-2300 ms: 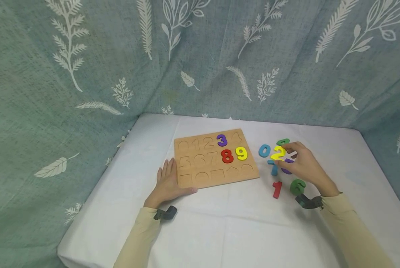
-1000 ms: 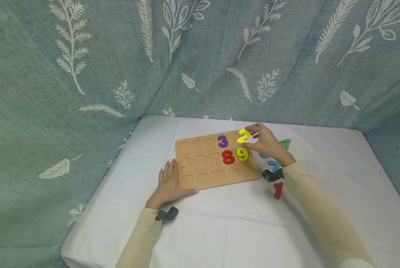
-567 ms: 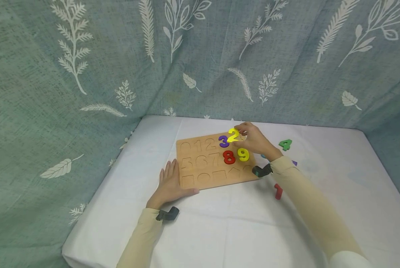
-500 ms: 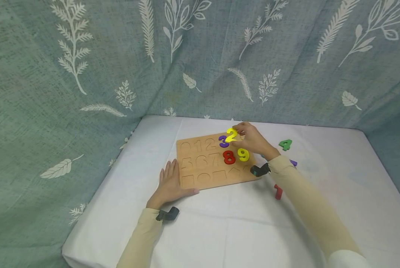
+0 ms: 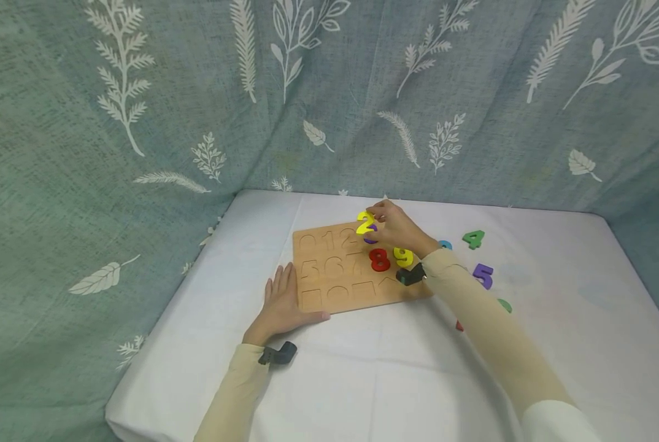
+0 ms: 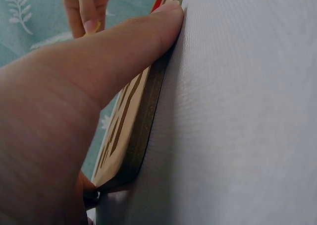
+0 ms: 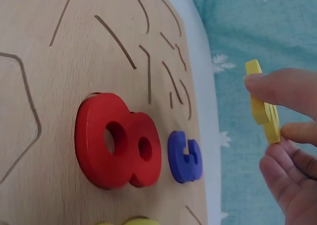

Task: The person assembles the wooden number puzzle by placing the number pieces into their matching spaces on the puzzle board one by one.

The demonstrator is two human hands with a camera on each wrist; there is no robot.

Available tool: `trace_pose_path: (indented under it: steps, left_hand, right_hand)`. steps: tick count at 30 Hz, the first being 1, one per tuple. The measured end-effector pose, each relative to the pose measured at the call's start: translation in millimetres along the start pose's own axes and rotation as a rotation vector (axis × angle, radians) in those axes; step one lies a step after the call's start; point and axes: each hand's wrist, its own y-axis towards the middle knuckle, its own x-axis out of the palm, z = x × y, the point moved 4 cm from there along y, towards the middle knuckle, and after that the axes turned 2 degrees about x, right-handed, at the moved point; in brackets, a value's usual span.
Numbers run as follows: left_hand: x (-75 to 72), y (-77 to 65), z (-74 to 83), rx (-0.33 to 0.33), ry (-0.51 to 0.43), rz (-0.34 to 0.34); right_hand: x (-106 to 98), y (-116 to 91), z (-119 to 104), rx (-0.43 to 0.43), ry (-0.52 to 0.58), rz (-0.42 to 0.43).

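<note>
My right hand [image 5: 397, 228] pinches a yellow number 2 [image 5: 364, 223] between thumb and fingers. In the right wrist view the yellow 2 [image 7: 262, 103] is held above the wooden puzzle board [image 7: 54, 136], apart from it. The head view shows the 2 overlapping the purple number 3. Set in the board are a red number 8 [image 7: 116, 140], the purple 3 [image 7: 184, 156] and a yellow number 9 [image 5: 403, 256]. My left hand [image 5: 280, 307] rests at the board's [image 5: 340, 296] front left corner, fingers straight along its left side, thumb along the front edge.
Right of the board lie loose numbers: a green 4 [image 5: 474, 239], a purple 5 [image 5: 483, 275] and a partly hidden blue piece [image 5: 445, 244]. My right sleeve [image 5: 489, 331] covers parts of a green piece [image 5: 504, 304] and a red one [image 5: 459, 326]. A patterned curtain [image 5: 329, 92] hangs behind the white-covered table.
My right hand has carried the yellow 2 left from the loose pieces, over the board to above the purple 3. The left hand has stayed at the board's corner.
</note>
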Motion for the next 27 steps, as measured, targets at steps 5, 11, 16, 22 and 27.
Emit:
trace_pose_path:
  steps: [5, 11, 16, 22, 27]
  left_hand:
    - [0.7, 0.0, -0.6, -0.005, -0.002, -0.001]
    - [0.4, -1.3, -0.8, -0.013, 0.003, -0.005]
    - [1.1, 0.2, -1.9, -0.003, 0.004, 0.0]
    - [1.4, 1.1, -2.5, 0.004, 0.014, -0.001]
    - [0.5, 0.9, -1.4, -0.006, 0.009, -0.009]
  right_hand:
    - [7, 9, 2, 0.033, -0.023, 0.0]
    - [18, 21, 6, -0.003, -0.059, -0.009]
    - [28, 28, 7, -0.022, -0.062, -0.042]
    - [37, 33, 8, 0.022, -0.034, -0.074]
    - [40, 36, 6, -0.002, -0.094, -0.078]
